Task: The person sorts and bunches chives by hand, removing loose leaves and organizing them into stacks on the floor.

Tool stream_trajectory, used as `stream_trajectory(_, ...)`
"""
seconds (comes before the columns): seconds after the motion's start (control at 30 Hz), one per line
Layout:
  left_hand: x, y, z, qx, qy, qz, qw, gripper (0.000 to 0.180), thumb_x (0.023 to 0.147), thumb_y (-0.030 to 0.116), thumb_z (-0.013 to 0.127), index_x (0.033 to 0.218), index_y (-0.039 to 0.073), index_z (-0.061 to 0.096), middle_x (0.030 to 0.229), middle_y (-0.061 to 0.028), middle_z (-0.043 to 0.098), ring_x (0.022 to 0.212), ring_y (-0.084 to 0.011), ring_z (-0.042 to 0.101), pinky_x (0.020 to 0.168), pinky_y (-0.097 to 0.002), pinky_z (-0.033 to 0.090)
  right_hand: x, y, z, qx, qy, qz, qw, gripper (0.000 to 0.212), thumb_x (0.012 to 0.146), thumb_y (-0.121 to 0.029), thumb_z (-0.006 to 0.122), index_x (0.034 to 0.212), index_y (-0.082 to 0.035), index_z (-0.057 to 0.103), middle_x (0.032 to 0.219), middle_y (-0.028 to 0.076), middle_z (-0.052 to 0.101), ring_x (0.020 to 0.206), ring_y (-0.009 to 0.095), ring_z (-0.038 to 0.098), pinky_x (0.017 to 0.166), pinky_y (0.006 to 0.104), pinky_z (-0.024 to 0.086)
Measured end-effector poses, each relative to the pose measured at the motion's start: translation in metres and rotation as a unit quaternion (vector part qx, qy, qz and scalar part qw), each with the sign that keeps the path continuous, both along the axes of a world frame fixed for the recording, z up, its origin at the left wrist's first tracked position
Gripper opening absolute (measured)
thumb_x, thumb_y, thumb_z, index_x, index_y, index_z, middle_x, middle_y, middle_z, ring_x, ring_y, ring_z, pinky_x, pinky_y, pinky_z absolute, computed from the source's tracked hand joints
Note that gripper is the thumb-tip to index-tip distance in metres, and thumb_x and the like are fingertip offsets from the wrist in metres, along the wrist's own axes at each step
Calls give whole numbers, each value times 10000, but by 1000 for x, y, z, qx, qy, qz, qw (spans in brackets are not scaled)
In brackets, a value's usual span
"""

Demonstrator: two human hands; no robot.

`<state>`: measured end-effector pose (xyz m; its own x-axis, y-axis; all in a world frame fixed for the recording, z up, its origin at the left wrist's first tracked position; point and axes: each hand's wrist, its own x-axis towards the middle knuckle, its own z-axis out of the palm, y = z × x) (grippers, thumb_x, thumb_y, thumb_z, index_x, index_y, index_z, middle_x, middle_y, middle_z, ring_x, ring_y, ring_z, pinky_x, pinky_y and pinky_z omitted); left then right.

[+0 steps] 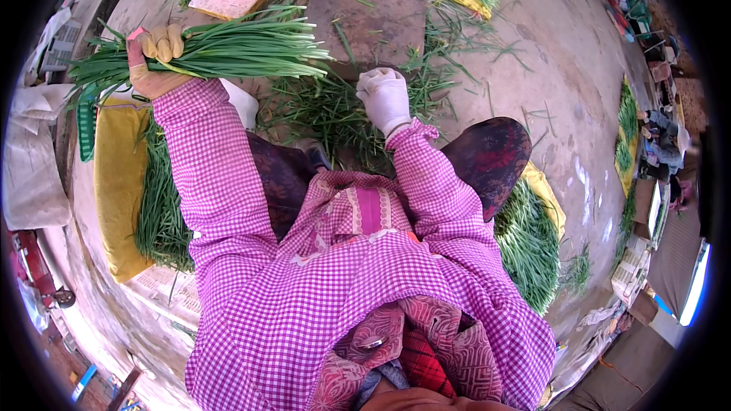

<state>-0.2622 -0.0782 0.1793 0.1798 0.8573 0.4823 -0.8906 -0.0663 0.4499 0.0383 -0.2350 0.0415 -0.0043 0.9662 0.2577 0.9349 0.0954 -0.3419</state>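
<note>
1. Pink-and-white checked sleeves (228,205) fill the lower middle of the view, running up from the person's lap to both gloved hands.
2. Left hand (154,61), in a tan glove, is closed around a thick bundle of green chives (228,49), gripping it near one end and holding it level above the ground, leaf tips pointing right.
3. Right hand (384,99), in a white glove, is curled loosely with its back to the camera, resting on a loose heap of chives (327,114) on the floor; whether it pinches any stalks cannot be told.
4. Just beyond that heap lies a flat brown board (373,0).
5. More chives lie on yellow sheets: one sheet (118,190) at the left, another pile (529,243) at the right beside the knee.
</note>
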Motion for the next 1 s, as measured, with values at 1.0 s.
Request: stream_trajectory(1.0, 14, -11, 10, 106, 2, -88, 990, 285, 909, 246, 410, 649, 129, 417, 572, -8, 457, 543, -134, 412, 648, -295, 321, -15, 21, 62, -46, 673, 73, 735, 284, 904, -191, 554, 1074, 33, 592, 1010, 76, 633, 940, 142, 584, 886, 276, 432)
